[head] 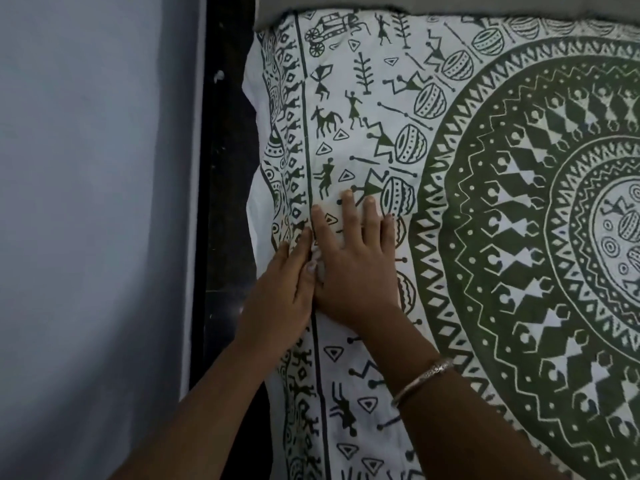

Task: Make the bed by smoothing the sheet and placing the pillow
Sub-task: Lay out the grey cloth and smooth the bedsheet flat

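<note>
The sheet [363, 109] is lying over the bed and filling most of the view. It is white, with a dark green print of small figures and one large round pattern. Both hands are resting on it near its left border. The right hand [353, 271] is lying flat with the fingers straight and spread, pressing the cloth and holding nothing. The left hand [284, 292] is touching it at the side, with fingers straight and together along the printed border; it is gripping nothing either. A small white fold of cloth is showing between them. A metal bangle [424, 377] is sitting on the right wrist. At the left, a dark strip [221, 168] is running between the bed and a pale wall [86, 202].
</note>
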Action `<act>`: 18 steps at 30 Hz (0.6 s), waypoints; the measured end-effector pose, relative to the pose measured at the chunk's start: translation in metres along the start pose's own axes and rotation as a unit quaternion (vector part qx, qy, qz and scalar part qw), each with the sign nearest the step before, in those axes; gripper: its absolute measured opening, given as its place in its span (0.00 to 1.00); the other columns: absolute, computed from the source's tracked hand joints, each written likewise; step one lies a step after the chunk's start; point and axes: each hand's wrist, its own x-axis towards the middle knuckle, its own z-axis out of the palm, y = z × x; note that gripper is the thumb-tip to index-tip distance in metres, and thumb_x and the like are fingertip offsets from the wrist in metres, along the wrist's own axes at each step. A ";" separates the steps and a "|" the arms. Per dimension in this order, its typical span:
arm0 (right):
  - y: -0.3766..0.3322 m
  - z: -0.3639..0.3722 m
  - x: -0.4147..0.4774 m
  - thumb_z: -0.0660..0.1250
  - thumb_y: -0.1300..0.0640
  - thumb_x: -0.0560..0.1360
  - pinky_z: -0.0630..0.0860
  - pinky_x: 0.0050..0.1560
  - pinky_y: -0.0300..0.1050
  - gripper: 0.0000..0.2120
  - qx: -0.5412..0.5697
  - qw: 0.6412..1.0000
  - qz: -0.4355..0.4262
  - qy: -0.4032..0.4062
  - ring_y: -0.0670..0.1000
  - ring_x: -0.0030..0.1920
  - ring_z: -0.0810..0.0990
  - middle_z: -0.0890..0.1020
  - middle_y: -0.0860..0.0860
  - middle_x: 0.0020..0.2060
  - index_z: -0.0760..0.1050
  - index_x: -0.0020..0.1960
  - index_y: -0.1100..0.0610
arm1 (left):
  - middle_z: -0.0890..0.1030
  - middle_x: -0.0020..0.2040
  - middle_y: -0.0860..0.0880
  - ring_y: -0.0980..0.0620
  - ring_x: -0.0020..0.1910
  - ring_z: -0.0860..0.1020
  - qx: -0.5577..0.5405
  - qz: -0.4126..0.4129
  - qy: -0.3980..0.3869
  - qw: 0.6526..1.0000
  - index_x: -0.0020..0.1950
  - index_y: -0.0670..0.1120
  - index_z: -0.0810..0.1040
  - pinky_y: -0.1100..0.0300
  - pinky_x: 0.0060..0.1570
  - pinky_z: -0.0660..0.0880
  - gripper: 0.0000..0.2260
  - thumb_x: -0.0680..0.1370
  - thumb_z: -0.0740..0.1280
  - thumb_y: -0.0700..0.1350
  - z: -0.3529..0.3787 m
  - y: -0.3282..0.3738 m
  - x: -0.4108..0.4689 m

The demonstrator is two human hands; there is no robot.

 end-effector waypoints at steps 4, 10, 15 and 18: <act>-0.003 0.003 -0.006 0.60 0.43 0.73 0.52 0.72 0.66 0.32 0.000 1.000 0.010 0.017 0.65 0.74 0.55 0.58 0.60 0.75 0.60 0.75 0.49 | 0.70 0.69 0.51 0.56 0.65 0.70 -0.007 0.010 0.023 1.000 0.76 0.58 0.57 0.60 0.60 0.70 0.22 0.81 0.49 0.57 -0.001 0.002 -0.010; -0.015 0.004 -0.028 0.55 0.45 0.73 0.59 0.70 0.63 0.28 0.044 0.997 0.025 0.059 0.65 0.71 0.63 0.65 0.61 0.72 0.67 0.72 0.52 | 0.74 0.62 0.47 0.52 0.58 0.73 0.064 0.057 0.022 0.996 0.69 0.51 0.69 0.61 0.52 0.72 0.24 0.78 0.49 0.58 -0.009 -0.002 -0.021; -0.017 0.009 -0.065 0.62 0.49 0.74 0.66 0.67 0.58 0.25 0.073 0.991 0.000 0.109 0.62 0.66 0.68 0.72 0.60 0.66 0.70 0.69 0.57 | 0.70 0.67 0.38 0.40 0.65 0.70 0.159 0.082 0.082 0.980 0.65 0.43 0.71 0.43 0.62 0.71 0.19 0.79 0.53 0.51 0.002 0.008 -0.052; -0.005 0.010 -0.094 0.67 0.51 0.74 0.68 0.64 0.52 0.26 0.125 0.984 -0.006 0.127 0.56 0.62 0.72 0.75 0.57 0.62 0.69 0.69 0.59 | 0.65 0.72 0.39 0.39 0.73 0.61 0.172 0.165 0.076 0.968 0.70 0.40 0.67 0.42 0.70 0.60 0.21 0.78 0.54 0.47 0.013 0.026 -0.073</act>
